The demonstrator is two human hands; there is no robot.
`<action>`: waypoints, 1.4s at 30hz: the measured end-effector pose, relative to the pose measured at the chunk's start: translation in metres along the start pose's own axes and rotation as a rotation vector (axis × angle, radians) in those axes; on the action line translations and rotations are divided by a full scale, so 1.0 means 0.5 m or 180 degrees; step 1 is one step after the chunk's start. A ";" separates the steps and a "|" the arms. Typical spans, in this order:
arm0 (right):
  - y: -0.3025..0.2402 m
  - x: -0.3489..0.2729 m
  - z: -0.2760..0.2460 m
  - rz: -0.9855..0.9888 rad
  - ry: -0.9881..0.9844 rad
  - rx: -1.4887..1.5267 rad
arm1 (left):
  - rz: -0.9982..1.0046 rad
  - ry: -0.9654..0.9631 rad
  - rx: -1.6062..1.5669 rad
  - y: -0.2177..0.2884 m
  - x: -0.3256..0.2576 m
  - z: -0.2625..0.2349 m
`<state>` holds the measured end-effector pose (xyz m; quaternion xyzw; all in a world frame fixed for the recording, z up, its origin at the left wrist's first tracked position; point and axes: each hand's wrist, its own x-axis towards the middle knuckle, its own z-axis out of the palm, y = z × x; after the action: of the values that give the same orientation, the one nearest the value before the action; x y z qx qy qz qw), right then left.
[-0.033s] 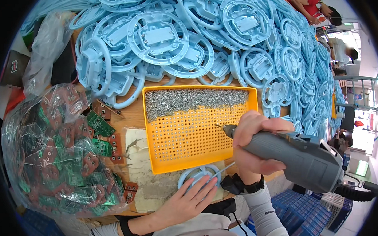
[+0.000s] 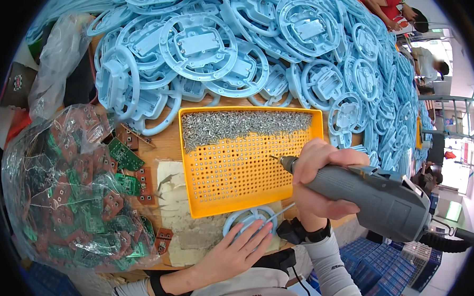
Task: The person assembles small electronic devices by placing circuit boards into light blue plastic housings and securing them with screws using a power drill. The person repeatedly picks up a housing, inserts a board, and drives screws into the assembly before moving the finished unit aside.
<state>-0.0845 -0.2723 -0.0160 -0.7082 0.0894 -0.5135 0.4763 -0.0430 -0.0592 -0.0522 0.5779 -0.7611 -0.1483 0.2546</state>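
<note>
Head view: the right hand has its grip clamped around a big gray electric screwdriver. The thin tip points out over the yellow tray — it is too small to tell if a screw sits on it. The left hand lies flat on a light blue wheel, with its grip loose and its fingers a bit apart. The wheel is just below the tray, at the near edge of the surface.

Things look only part way along. The hand hides much of the wheel, so I cannot tell which of its screws are in. Beyond the tray is a huge pile of blue wheels, and I cannot tell if any of those are done.

The yellow tray has lots of tiny silver screws heaped along its far side. Its floor is full of little holes. Many holes on the left have a screw in them, but many toward the right look bare — so some screws are set and more holes could be filled.

A clear plastic bag on the left bulges with green and red-brown circuit boards. A few loose boards lie beside it.
</note>
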 end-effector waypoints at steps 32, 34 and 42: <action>-0.152 -0.080 -0.017 0.0483 -0.1133 0.0370 | 0.0200 0.0101 0.0131 -0.003 -0.013 0.003; -0.156 -0.073 -0.020 0.0523 -0.1321 0.0337 | 0.0206 0.0103 0.0098 -0.003 -0.013 0.002; -0.154 -0.089 -0.007 0.0317 -0.1267 0.0442 | 0.0220 0.0052 0.0014 -0.005 -0.014 -0.002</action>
<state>-0.1358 -0.2061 0.0146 -0.7558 -0.0071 -0.3442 0.5569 -0.0388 -0.0531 -0.0541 0.5530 -0.7788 -0.1331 0.2646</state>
